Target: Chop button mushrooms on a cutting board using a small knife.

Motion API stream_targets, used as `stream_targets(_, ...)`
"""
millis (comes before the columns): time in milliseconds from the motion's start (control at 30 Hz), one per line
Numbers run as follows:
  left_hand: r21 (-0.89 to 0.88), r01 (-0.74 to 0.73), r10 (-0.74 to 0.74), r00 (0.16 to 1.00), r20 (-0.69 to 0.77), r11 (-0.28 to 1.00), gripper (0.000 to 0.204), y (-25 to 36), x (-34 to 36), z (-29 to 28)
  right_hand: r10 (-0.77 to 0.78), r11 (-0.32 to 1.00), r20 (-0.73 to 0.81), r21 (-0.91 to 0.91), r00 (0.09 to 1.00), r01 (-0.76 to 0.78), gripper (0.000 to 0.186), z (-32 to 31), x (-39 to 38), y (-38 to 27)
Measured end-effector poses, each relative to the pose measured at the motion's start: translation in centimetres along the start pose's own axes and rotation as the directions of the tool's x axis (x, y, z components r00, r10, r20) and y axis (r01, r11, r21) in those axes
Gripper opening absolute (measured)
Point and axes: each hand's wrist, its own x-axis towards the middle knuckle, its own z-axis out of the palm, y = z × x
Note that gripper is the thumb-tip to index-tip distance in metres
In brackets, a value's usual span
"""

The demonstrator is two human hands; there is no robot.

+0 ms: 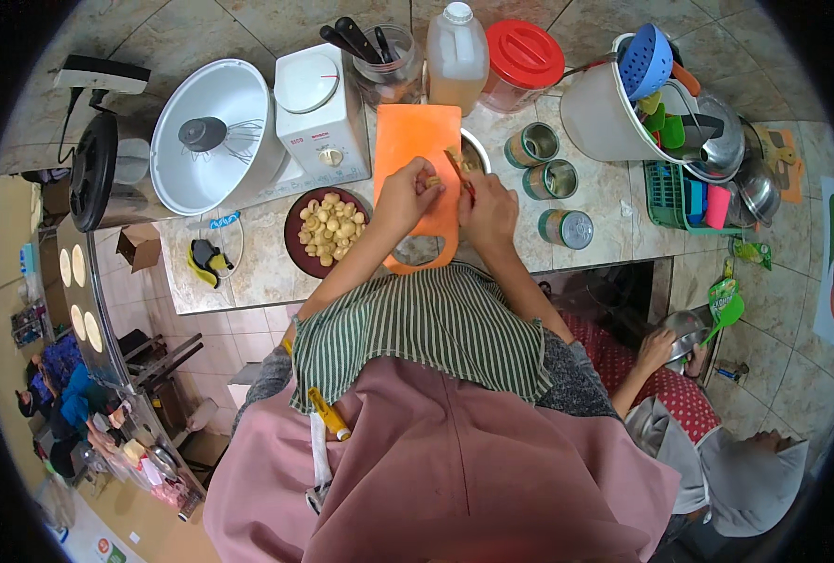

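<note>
An orange cutting board (404, 136) with a loop handle lies in front of me at the counter's edge. My left hand (410, 192) is closed over it, pinching a small pale piece (432, 181) that looks like mushroom. My right hand (485, 208) grips a knife (454, 164) above the board's right side, its blade pointing toward the back. A bowl (476, 143) is partly hidden behind the board and knife. A dark red plate (299, 253) of pale mushrooms sits to my left. Several tins (565, 228) stand to my right, the nearest with its lid on.
A white mixer bowl (168, 150), a white appliance (318, 131), a plastic jug (454, 56) and a red-lidded container (520, 66) line the back. A white bucket of utensils (600, 113) stands right. A co-worker's hand (656, 349) holds a steel bowl (685, 330) at lower right.
</note>
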Motion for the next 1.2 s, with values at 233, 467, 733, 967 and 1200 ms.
stream_targets(233,-0.142,-0.083,0.051,0.975,-0.215,0.986,0.021,-1.5,-0.2,2.0,0.042,0.998,-0.022,0.039,0.999,-0.041,0.028,-1.7,-1.1,-0.5)
stream_targets(467,-0.396,0.098,-0.171,0.973,-0.154,0.913,0.016,-1.0,-0.1,2.1,-0.141,0.990,0.000,0.021,0.990,0.141,0.030,-1.8,-1.3,-1.2)
stream_targets(733,-0.415,-0.023,-0.101,0.956,-0.276,0.910,0.017,-2.0,0.0,3.2,-0.178,0.983,0.021,0.051,0.984,0.177,0.030,-0.6,-0.4,-1.2)
stream_targets(967,-0.474,0.070,-0.204,0.950,-0.236,0.878,0.019,-2.4,-0.4,3.3,-0.121,0.987,-0.001,0.107,0.993,0.120,0.030,-2.0,-3.4,0.1)
stream_targets(1200,-0.414,-0.001,-0.130,0.949,-0.287,0.910,0.015,-1.8,-0.3,3.4,-0.177,0.982,0.019,0.069,0.984,0.176,0.030,-0.8,-0.6,-1.6)
